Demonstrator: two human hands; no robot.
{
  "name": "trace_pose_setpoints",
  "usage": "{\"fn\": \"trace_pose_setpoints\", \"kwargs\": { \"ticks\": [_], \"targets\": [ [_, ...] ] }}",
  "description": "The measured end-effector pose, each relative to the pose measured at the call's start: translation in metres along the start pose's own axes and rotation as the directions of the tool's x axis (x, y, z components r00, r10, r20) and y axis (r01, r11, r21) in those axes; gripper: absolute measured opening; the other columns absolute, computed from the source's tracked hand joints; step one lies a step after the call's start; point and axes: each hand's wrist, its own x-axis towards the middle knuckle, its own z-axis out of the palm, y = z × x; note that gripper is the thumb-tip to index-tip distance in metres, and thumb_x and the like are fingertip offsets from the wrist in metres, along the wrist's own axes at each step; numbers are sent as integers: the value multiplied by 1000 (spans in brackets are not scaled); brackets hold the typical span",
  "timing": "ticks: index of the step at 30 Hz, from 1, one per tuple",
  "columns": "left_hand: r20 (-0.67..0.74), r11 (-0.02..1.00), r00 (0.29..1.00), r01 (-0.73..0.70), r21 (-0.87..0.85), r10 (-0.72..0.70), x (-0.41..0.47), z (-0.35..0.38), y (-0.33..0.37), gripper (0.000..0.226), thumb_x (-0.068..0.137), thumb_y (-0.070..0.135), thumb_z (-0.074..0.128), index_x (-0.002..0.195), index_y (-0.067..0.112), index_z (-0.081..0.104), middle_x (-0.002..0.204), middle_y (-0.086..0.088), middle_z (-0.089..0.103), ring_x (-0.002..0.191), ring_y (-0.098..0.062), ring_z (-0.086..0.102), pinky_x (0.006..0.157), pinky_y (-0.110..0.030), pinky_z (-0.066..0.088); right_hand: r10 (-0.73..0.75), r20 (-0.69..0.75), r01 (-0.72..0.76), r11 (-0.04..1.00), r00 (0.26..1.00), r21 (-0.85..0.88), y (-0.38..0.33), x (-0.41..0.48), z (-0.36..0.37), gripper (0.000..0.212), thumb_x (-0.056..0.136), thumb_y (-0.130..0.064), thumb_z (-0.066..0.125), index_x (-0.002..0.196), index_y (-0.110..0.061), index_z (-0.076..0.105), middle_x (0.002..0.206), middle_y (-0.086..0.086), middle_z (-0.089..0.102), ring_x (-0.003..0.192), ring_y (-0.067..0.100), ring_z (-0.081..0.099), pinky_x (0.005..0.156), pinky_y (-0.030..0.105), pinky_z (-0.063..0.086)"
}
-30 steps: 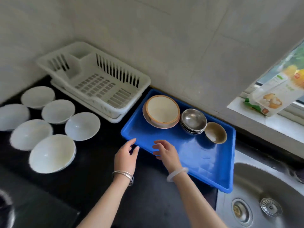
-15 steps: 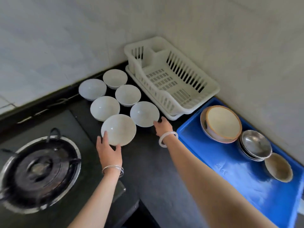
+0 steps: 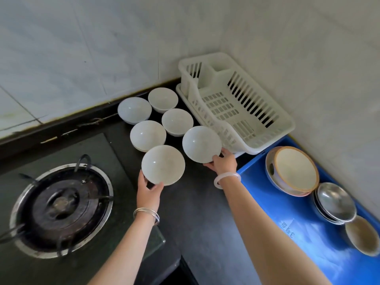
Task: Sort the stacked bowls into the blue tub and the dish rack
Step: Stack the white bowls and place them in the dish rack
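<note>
Several white bowls sit on the black counter left of the white dish rack (image 3: 265,138). My left hand (image 3: 149,191) grips the near edge of the nearest white bowl (image 3: 163,164). My right hand (image 3: 223,162) holds the rim of the white bowl (image 3: 201,144) next to the rack; this bowl looks tilted up. Farther back stand more white bowls, among them one (image 3: 147,135) in the middle. The blue tub (image 3: 308,239) lies at the right with a beige-rimmed bowl (image 3: 295,168), stacked steel bowls (image 3: 335,202) and a small brown bowl (image 3: 363,234) in it.
A gas burner (image 3: 59,204) with its pan support sits at the lower left. Tiled walls meet in the corner behind the rack. The counter's front edge drops off at the bottom middle.
My view swung left from the blue tub to the white bowls. Both hands left the tub's edge, reached the two nearest white bowls and closed on their rims; the right bowl has tipped up.
</note>
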Motion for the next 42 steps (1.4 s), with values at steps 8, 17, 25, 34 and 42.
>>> {"fn": "trace_pose_setpoints", "kwargs": {
  "ticks": [8,17,25,34,42],
  "targets": [
    [37,964,992,125,-236,-119,17,-9,-1,55,87,-4,49,137,16,40,134,-17,52,127,-27,48,96,-36,43,-93,173,126,973,981,-193,-22,-31,13,24,83,3,55,102,-7,66,90,9,69,68,19,71,55,25,59],
    [-10,921,982,175,-347,-190,27,-16,7,34,97,20,39,127,12,52,121,-5,55,119,-31,52,101,-37,39,-93,206,194,811,974,-553,-14,-47,47,22,82,-4,57,69,-21,64,70,4,71,66,17,72,74,36,60],
    [-17,969,996,76,-235,-82,32,-18,6,32,88,7,55,119,12,60,118,-11,63,105,-22,58,85,-33,46,-69,203,188,735,977,-651,-13,-50,51,15,85,-6,54,84,-11,68,80,10,72,75,21,71,72,30,57],
    [-36,976,996,77,-202,-86,36,-19,2,37,84,-2,56,118,11,61,111,-7,64,111,-27,58,88,-35,49,-28,186,146,736,982,-661,0,-35,52,13,83,-11,60,95,-17,59,77,3,68,70,17,70,74,33,59],
    [79,918,968,250,-308,-237,40,-23,12,44,88,5,52,130,17,51,119,-8,61,109,-31,60,88,-37,49,282,338,-98,877,898,-471,12,-20,45,48,88,-19,60,134,-21,48,118,7,61,97,26,64,78,39,58]
  ]
}}
